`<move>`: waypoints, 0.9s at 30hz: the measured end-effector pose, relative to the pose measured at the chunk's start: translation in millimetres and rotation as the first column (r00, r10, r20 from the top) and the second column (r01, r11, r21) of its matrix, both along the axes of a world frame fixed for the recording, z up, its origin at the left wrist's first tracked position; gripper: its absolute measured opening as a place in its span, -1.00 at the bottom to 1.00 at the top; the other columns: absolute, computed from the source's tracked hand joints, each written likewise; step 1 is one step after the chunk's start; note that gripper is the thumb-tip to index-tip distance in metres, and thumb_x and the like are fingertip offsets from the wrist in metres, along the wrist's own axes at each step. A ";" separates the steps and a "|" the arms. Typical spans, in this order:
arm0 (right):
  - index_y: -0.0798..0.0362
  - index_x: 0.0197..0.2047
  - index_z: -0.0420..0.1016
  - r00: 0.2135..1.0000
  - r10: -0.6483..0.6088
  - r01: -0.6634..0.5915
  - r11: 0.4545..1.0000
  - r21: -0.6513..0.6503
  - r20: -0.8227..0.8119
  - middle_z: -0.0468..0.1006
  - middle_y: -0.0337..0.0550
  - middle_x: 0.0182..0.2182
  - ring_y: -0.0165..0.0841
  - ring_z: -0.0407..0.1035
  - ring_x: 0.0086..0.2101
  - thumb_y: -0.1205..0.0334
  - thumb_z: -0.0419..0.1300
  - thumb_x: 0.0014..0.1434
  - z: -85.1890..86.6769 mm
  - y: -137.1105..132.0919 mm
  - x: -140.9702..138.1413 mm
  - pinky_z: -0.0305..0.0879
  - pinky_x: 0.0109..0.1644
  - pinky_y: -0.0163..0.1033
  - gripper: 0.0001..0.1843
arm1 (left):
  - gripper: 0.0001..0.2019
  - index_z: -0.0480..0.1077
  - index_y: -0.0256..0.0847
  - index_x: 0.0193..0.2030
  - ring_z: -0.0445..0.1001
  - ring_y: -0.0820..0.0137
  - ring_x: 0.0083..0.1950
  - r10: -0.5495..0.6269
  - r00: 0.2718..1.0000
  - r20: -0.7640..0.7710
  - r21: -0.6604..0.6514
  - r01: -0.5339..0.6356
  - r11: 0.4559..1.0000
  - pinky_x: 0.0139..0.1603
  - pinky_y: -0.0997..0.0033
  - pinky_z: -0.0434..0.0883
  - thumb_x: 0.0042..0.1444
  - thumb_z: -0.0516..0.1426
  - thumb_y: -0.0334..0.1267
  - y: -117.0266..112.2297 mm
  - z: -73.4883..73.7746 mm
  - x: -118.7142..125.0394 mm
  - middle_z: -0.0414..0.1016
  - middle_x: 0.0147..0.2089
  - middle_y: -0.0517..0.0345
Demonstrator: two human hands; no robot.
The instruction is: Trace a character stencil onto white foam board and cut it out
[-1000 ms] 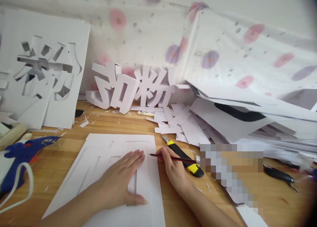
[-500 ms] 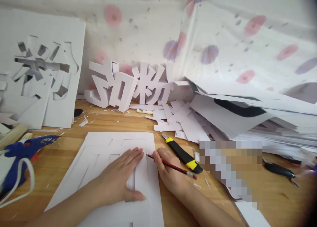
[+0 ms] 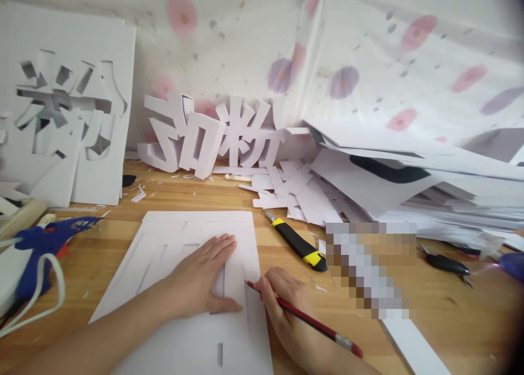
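My left hand lies flat, fingers stretched out, pressing on a white cut-out piece laid over a white foam board on the wooden table. My right hand is closed round a red pencil, whose tip touches the board beside the right edge of the piece, just right of my left thumb. The pencil's metal end points toward the lower right.
A yellow and black utility knife lies just right of the board. A blue glue gun sits at the left. White foam characters and a cut-out sheet lean at the back. A paper pile fills the right, small black pliers beside it.
My right hand has drawn the pencil tip down along the piece's right edge, toward me. The left hand stays pressed in place. The view has tilted slightly.
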State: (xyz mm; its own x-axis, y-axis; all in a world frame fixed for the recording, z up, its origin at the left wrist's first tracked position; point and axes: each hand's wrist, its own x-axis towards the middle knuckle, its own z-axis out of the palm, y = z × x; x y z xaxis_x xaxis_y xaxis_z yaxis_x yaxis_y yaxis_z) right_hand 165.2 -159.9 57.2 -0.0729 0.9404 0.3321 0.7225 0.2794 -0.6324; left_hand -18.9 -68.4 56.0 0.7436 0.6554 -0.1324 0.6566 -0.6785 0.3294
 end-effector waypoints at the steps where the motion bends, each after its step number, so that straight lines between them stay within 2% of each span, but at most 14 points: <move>1: 0.01 -0.57 0.12 1.000 0.003 -0.003 1.000 0.008 -0.011 0.32 -0.24 -0.59 -0.43 0.23 -0.54 0.20 -0.16 0.29 -0.2 -3.5 -0.2 0.06 -0.47 -0.33 -0.62 | 0.01 -0.10 -0.28 0.31 -0.21 0.22 0.36 -0.001 1.000 0.001 0.001 0.001 1.000 0.32 0.15 -0.11 -0.16 0.01 0.37 0.1 -0.3 0.0 -0.21 0.37 -0.02; 8: 0.03 -0.51 0.25 0.996 0.066 -0.063 0.997 0.052 -0.055 0.32 -0.25 -0.59 -0.44 0.24 -0.51 0.23 -0.16 0.30 -8.2 -20.7 2.9 0.08 -0.45 -0.33 -0.63 | 0.02 -0.10 -0.29 0.31 -0.20 0.22 0.36 -0.009 1.000 0.019 0.007 0.009 1.000 0.33 0.17 -0.12 -0.17 0.02 0.38 0.9 -1.7 -0.1 -0.19 0.37 0.00; 17: 0.03 -0.55 0.19 0.982 0.183 -0.168 0.955 0.245 -0.040 0.26 -0.25 -0.64 -0.45 0.18 -0.58 0.28 -0.20 0.28 -26.6 -29.4 5.6 0.05 -0.51 -0.32 -0.62 | 0.05 -0.14 -0.39 0.31 -0.25 0.21 0.36 -0.020 0.997 -0.075 -0.007 0.019 1.000 0.32 0.17 -0.14 -0.16 -0.01 0.39 0.8 3.5 2.5 -0.26 0.37 -0.04; 21: 0.01 -0.56 0.20 0.981 0.187 -0.163 0.938 0.305 -0.051 0.28 -0.24 -0.69 -0.44 0.18 -0.63 0.30 -0.20 0.26 -25.8 -31.0 5.3 0.07 -0.55 -0.30 -0.62 | 0.06 -0.15 -0.41 0.31 -0.27 0.21 0.37 -0.031 0.995 -0.091 -0.012 0.030 0.999 0.33 0.17 -0.17 -0.15 -0.02 0.39 1.4 4.3 3.9 -0.26 0.37 -0.07; 27: 0.00 -0.60 0.24 0.983 0.171 -0.151 0.961 0.233 -0.068 0.30 -0.22 -0.71 -0.41 0.26 -0.64 0.25 -0.20 0.27 -13.1 -37.2 4.0 0.18 -0.53 -0.28 -0.56 | 0.04 -0.14 -0.38 0.31 -0.26 0.22 0.37 -0.033 0.997 -0.066 0.005 0.034 0.999 0.32 0.19 -0.19 -0.15 -0.02 0.39 1.1 1.1 3.2 -0.24 0.37 -0.07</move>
